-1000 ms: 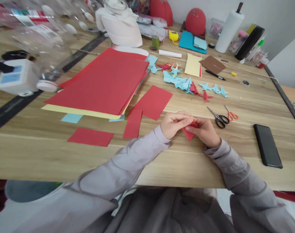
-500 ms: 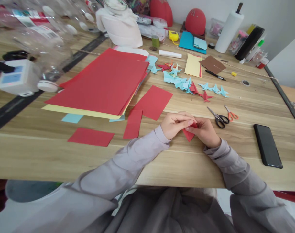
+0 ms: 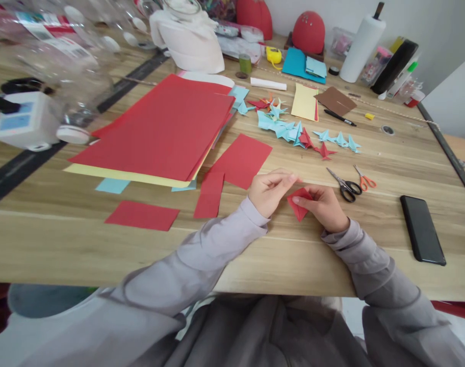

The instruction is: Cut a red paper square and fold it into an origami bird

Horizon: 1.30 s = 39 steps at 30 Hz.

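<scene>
A small folded piece of red paper [image 3: 300,205] is pinched between the thumb and fingers of my right hand [image 3: 324,206], its pointed end toward me. My left hand [image 3: 271,191] is just left of it, apart from the paper, with its fingers stretched out and nothing plainly in them. Left of my hands lie a large red sheet [image 3: 242,160], a narrow red strip [image 3: 210,196] and a red rectangle [image 3: 143,215]. Beyond my hands are blue folded paper cranes [image 3: 289,131] and red ones [image 3: 324,151].
Black-handled scissors [image 3: 347,188] and orange scissors [image 3: 365,181] lie right of my hands, with a phone [image 3: 422,229] farther right. A stack of red sheets [image 3: 159,132] covers the left middle. Plastic bottles [image 3: 75,114] crowd the back left; a pen [image 3: 339,118] lies near brown paper [image 3: 335,101].
My left hand has come off the folded red paper and moved slightly left, its fingers straightening. The right hand keeps hold of the paper, which now shows more fully.
</scene>
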Tool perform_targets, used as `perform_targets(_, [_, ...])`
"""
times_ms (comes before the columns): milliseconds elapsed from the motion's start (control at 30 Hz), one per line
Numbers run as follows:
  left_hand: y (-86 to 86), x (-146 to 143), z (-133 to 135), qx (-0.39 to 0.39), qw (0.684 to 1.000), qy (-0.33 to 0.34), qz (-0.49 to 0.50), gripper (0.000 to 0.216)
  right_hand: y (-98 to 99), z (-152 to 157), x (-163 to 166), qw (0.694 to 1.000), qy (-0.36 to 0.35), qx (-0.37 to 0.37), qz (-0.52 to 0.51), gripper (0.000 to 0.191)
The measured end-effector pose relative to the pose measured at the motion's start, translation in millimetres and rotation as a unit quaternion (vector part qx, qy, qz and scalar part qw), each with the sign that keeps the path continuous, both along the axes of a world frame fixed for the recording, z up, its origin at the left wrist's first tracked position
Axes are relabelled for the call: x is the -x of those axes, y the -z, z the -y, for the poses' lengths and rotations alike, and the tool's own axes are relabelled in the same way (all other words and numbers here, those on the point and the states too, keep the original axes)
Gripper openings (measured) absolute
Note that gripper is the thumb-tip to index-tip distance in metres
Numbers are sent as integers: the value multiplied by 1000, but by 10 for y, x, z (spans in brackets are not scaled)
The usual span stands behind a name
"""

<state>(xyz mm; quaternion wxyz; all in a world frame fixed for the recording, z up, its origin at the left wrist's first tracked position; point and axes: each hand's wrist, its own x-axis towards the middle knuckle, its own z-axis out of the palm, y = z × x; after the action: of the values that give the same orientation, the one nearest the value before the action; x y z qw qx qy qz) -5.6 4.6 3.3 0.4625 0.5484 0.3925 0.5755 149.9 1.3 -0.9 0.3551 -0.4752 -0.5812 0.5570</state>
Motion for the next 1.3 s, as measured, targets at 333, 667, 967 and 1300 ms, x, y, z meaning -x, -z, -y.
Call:
perform_targets(333, [70, -38, -7, -20, 1000, 17, -14, 5, 28, -23, -17, 999, -23, -24, -21, 15])
perform_targets(667, [-7, -16, 24, -2, 999, -43, -28, 15, 53, 37, 31, 997, -33, -56, 31, 14])
perform_targets(967, [65, -12, -29, -12, 999, 32, -20, 19, -33, -11, -7, 996, 40, 18, -83, 23])
perform_targets(1300, [74, -27, -40, 14, 999, -31, -24, 9, -3, 10, -2, 998, 15, -1, -64, 31])
